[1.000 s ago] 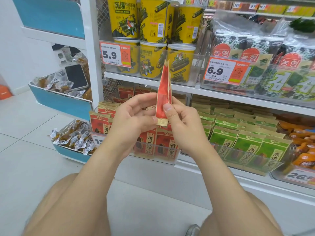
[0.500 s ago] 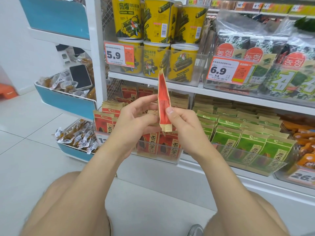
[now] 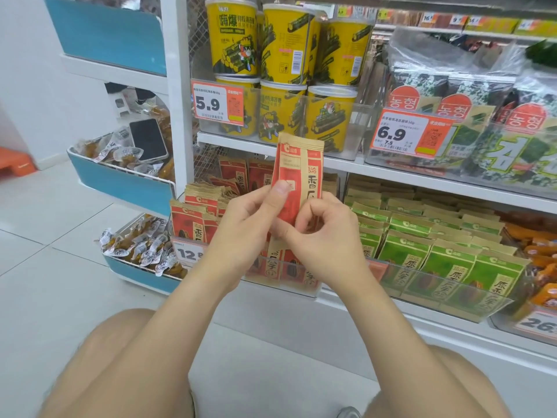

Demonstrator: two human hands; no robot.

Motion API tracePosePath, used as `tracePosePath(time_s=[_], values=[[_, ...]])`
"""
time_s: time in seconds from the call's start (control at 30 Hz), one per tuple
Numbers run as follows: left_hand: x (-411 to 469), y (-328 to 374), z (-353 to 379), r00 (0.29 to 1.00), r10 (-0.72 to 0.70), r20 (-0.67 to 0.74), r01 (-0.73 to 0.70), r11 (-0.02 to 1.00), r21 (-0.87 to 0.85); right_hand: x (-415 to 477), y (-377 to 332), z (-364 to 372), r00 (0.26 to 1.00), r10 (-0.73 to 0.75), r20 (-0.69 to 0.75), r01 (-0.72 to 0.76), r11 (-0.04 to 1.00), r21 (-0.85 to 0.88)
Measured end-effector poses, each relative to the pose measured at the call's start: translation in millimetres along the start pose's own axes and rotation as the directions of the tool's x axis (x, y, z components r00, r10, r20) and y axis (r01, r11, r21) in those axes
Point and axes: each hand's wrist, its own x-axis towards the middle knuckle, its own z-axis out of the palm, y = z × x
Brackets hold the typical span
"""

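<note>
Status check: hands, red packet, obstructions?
Left hand and right hand both pinch red packet. Packet upright, front to camera, before shelf stock. Nothing in the way.

Matt kraft-paper pkt [image 3: 300, 173] (glossy red print), clear plastic bin [image 3: 452, 285]

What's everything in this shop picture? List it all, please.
held packet: one, red and tan, upright before the shelves
red packets: many, red and tan, lower shelf, behind the hands
green packets: many, green and tan, lower shelf, right
tubs: several, yellow, stacked on upper shelf
seaweed bags: several, green and white, upper shelf, right
wrapped snacks: many, brownish, blue side bins
phone: one, black, on those snacks
left hand: pinches held packet
right hand: pinches held packet
</note>
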Motion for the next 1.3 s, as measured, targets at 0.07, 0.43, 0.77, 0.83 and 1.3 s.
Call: tracePosePath(time_s=[0.07,0.43,0.77,0.83,1.3], values=[[-0.5,-0.6,0.2,1.0,0.008,-0.009,-0.007,1.0,0.02,-0.2,-1.5,1.5,0.996,-0.031,-0.088,0.022,0.995,-0.101],[-1.0,4.2,-12.0,0.982,-0.185,0.034,0.185,0.983,0.001,9.2,-6.6,-13.0,0.978,0.208,0.028,-0.204,0.912,0.356],[1.7,-19.3,-7.3,0.952,0.22,-0.215,-0.108,0.893,0.436,4.5,-8.2,-10.7,0.967,0.194,0.166,-0.235,0.929,0.286],[-0.3,-18.8,-3.0,0.968,0.172,-0.185,-0.082,0.907,0.413,2.9,-9.0,-7.6,0.965,0.215,0.152,-0.253,0.916,0.31],[-10.5,-27.2,-4.0,0.964,0.267,0.004,-0.187,0.664,0.724,-10.6,-4.3,4.2,0.985,-0.163,-0.051,0.152,0.975,-0.162]])
